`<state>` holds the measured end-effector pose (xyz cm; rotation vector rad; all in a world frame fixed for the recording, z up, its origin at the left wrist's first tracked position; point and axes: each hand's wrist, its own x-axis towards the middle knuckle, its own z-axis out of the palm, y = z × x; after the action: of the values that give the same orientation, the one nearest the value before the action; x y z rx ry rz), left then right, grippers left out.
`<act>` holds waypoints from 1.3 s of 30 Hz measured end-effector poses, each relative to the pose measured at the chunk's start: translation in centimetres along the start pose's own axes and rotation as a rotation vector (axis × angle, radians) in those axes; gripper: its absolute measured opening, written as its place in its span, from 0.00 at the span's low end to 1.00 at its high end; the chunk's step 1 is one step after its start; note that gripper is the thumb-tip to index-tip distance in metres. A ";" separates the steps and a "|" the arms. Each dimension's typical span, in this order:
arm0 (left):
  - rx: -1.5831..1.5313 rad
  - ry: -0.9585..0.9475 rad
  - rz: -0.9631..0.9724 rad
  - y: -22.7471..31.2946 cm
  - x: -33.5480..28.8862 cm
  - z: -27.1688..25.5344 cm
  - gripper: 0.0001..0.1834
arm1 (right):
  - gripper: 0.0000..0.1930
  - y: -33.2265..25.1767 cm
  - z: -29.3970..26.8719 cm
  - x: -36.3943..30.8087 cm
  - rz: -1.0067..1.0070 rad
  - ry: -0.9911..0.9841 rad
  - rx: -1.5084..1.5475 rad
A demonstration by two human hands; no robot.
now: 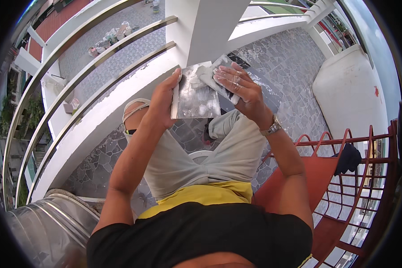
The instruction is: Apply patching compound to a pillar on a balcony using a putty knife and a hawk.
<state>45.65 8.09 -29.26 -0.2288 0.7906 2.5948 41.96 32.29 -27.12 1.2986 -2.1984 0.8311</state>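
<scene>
My left hand [166, 96] grips a flat rectangular metal plate [195, 99] by its left edge, with the thumb along the upper corner. The plate's shiny face is turned up and smeared with whitish putty [204, 75] near its top right. In my right hand [244, 89] is a flat putty-coated scraper [216, 77], tilted, its near edge meeting the putty on the plate. White smears cover my right fingers, which are pressed together over the scraper's back. Part of the scraper is hidden under them.
Close ahead stands a white pillar [207, 31], joined to a low white wall with metal rails [102, 62] on the left. Right of me are a red metal grid railing [357, 178] with dark cloth [348, 158] and a large whitish panel [350, 91]. Stone-patterned floor [281, 58] extends ahead.
</scene>
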 end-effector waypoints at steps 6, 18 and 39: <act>-0.073 0.008 0.420 0.7 -3.1 -8.3 0.20 | 0.24 0.3 -4.9 -6.9 0.355 0.047 -0.083; -0.076 0.080 0.202 -5.8 -1.4 -6.2 0.25 | 0.15 -5.4 2.8 -12.0 1.243 0.429 0.593; 0.098 0.208 0.345 -10.1 -0.6 -2.5 0.22 | 0.18 -6.9 7.3 -11.1 1.035 0.065 0.579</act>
<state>50.66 14.06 -36.17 -0.3661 1.1149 2.8740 52.57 31.47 -37.65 0.1766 -2.6254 1.9402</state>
